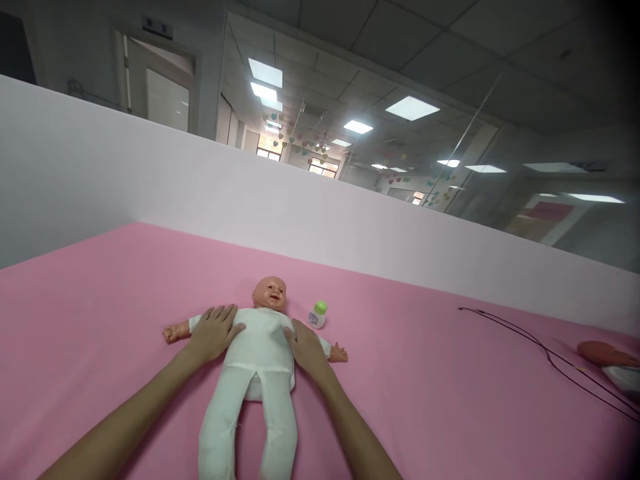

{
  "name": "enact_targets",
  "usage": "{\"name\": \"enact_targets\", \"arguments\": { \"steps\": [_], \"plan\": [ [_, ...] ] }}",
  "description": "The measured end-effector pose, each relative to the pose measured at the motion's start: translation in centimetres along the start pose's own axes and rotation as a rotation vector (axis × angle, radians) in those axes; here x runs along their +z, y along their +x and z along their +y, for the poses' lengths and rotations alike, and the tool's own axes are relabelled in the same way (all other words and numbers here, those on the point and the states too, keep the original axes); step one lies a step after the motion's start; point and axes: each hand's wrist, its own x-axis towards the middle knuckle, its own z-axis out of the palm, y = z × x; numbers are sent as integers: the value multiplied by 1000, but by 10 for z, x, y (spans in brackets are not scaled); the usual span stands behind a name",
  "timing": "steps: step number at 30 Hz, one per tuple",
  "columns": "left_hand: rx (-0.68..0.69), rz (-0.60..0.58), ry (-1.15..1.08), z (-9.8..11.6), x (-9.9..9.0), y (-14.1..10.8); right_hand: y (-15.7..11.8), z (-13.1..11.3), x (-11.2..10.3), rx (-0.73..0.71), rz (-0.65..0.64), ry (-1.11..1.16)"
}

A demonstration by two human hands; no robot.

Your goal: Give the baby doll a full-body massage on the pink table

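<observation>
In the head view, a doll (260, 353) lay on its back on a pink sheet (100, 320), its head toward the far edge and its legs pointing to the near edge. It wore a white one-piece suit, and its bare arms stretched out to either side.

The left hand (213, 331) lay flat on the doll's chest and shoulder on that side, fingers spread apart and palm down, pressing on the cloth and gripping nothing. The right hand (306, 345) lay the same way along the doll's other flank, fingers open and loosely together, touching the suit beside the doll's arm. Both forearms ran in from the near edge, one on each side of the doll's legs.

A small bottle (317, 315) with a green cap stood upright just beside the doll's head, toward the right and near the right hand but not touching it.

A white wall (150, 180) rose along the far edge of the sheet. Toward the right edge a thin black cable (525, 337) trailed across the sheet to a reddish thing (607, 353), only partly in view, well apart from the doll.
</observation>
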Motion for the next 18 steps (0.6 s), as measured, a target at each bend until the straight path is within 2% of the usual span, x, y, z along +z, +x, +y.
{"name": "enact_targets", "arguments": {
  "steps": [2,5,8,10,12,14,16,18],
  "plan": [
    [-1,0,25,-15,-10,-8,-5,9,-17,62,11,-173],
    [0,-93,-46,-42,-28,-16,-11,24,-42,170,56,-351],
    [-114,-195,-81,-71,-48,-20,-18,37,-63,309,122,-603],
    [-195,-252,-78,-88,-58,-23,-21,43,-72,454,92,-685],
    [-224,-297,-111,-100,-64,-25,-24,45,-76,584,17,-629],
    [-245,-286,-161,-106,-66,-27,-26,46,-78,633,-18,-526],
    [-264,-211,-233,-107,-67,-27,-27,45,-77,608,19,-391],
    [-260,-101,-364,-103,-67,-24,-27,44,-75,557,68,-158]
  ]
}}
